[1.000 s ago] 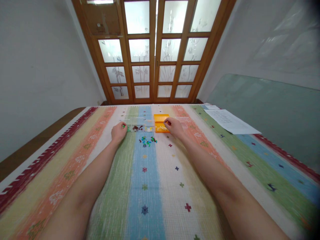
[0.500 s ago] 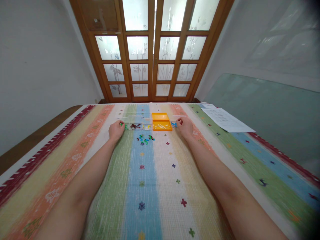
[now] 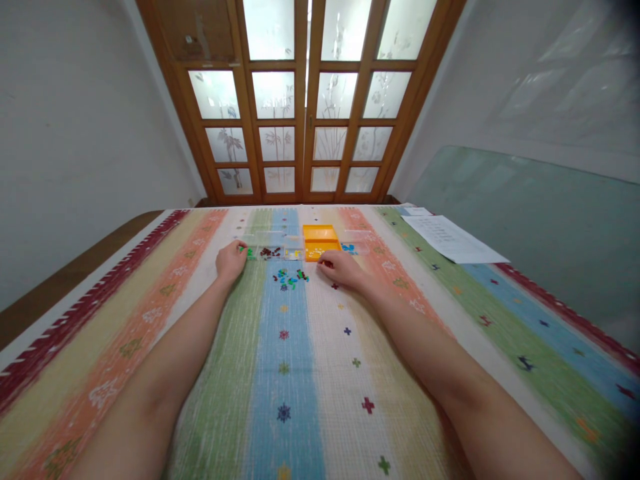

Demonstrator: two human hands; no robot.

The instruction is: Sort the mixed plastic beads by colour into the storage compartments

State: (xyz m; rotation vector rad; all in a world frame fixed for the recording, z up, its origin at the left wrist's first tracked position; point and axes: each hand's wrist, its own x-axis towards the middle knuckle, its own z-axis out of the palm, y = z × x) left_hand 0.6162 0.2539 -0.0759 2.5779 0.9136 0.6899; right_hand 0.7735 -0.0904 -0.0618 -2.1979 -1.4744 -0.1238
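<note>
My left hand (image 3: 231, 261) is closed in a pinch at the left end of a row of clear plastic boxes, beside green pieces (image 3: 250, 253). A bit of green shows at its fingertips; whether it is held is too small to tell. My right hand (image 3: 342, 269) has curled fingers just in front of the open yellow box (image 3: 321, 232), covering its front right corner; what they hold, if anything, is hidden. Dark brown pieces (image 3: 271, 252), yellow pieces (image 3: 294, 255) and blue pieces (image 3: 349, 249) lie in clear boxes. White pieces (image 3: 314, 253) are in the yellow box.
A loose pile of mixed small pieces (image 3: 290, 277) lies on the striped tablecloth (image 3: 283, 353) in front of the boxes. Paper sheets (image 3: 453, 239) rest at the right. Behind the table stand wooden glazed doors (image 3: 306, 100).
My right hand has moved left and nearer to me, from the blue pieces to the front of the yellow box. My left hand stays almost where it was.
</note>
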